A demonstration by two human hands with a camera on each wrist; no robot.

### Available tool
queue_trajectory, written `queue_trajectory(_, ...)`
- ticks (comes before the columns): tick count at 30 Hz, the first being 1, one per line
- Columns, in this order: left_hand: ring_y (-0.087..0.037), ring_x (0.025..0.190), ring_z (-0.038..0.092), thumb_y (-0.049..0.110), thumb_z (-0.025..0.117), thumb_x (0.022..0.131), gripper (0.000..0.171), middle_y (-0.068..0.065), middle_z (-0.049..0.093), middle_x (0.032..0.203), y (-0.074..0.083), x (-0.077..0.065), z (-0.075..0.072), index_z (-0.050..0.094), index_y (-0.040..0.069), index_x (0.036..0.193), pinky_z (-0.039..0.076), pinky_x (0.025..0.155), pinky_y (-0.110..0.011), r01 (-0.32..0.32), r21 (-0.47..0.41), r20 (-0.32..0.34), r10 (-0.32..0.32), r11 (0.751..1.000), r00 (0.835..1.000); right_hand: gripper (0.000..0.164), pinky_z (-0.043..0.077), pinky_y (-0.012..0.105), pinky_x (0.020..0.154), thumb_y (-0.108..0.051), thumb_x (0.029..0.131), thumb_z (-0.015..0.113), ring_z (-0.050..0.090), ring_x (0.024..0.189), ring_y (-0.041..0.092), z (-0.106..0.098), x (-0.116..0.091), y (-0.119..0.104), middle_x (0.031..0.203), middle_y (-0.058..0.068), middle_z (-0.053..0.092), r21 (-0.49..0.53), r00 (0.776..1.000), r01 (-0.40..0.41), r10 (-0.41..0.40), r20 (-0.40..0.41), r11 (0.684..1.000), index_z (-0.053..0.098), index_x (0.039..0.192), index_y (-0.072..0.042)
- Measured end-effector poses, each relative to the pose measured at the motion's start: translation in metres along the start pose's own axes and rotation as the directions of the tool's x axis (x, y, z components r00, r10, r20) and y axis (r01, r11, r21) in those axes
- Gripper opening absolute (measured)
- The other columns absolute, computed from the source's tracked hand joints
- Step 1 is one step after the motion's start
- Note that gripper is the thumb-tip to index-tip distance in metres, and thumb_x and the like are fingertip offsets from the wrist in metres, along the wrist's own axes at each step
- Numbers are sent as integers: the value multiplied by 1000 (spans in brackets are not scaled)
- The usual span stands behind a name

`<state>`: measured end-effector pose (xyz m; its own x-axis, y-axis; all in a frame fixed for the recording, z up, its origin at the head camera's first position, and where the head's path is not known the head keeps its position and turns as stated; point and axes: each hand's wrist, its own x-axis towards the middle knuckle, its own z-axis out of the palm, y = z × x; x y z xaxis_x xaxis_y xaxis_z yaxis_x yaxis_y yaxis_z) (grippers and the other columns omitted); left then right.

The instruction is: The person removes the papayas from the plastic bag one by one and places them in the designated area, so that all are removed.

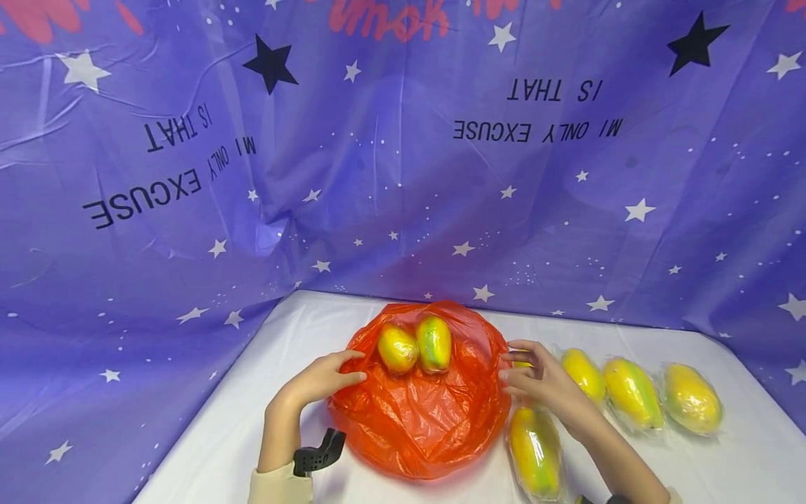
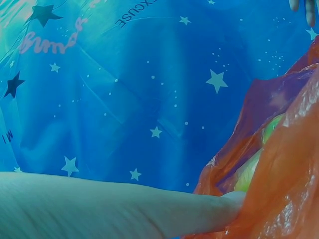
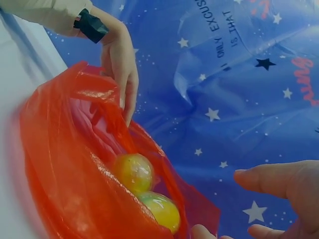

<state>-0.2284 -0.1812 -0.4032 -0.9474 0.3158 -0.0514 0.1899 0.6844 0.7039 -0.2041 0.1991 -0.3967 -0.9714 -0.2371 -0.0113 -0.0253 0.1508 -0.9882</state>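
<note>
A red plastic bag (image 1: 434,420) lies spread on the table with its mouth open. Two yellow-green mangoes (image 1: 397,348) (image 3: 135,173) sit side by side inside it, towards the back. At the bag's left rim is my left hand (image 1: 321,378), its thumb and fingers touching the plastic and spread apart. The right wrist view shows the fingers of that hand (image 3: 122,74) hanging straight along the rim. My right hand (image 1: 535,371) is at the right rim, thumb and fingers apart, with nothing seen between them in the right wrist view. Whether its fingertips touch the bag, I cannot tell.
Right of the bag, several more mangoes in clear wrap (image 1: 632,393) lie on the white tabletop (image 1: 239,420). One wrapped mango (image 1: 535,451) is below my right forearm; another is partly hidden behind the right hand. A purple star-patterned cloth (image 1: 403,175) hangs behind the table.
</note>
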Motion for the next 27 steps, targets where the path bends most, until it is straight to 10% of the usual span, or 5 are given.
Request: queue_trajectory(27, -40, 124, 48, 23, 66, 90, 46, -18, 58, 128, 0, 0, -1, 58, -1, 129, 34, 104, -57, -7, -5, -8, 7, 1000, 1000, 65, 50, 51, 88, -10, 90, 67, 53, 113, 45, 28, 63, 13, 131, 35, 40, 61, 990, -25, 16, 142, 998, 28, 138, 10)
